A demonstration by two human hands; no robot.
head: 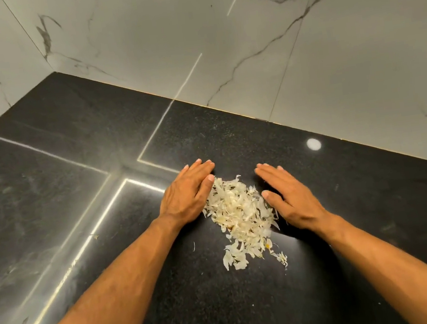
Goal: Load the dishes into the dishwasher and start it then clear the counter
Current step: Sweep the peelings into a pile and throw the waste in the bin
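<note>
Peelings (241, 212) lie heaped on the black counter (339, 226) between the left hand (189, 192) and right hand (288, 198), fingers straight and flat, holding nothing; best press both edges inward, low, so stray flakes get gathered.

Black counter (254, 307) under pale peelings (241, 212).
</note>
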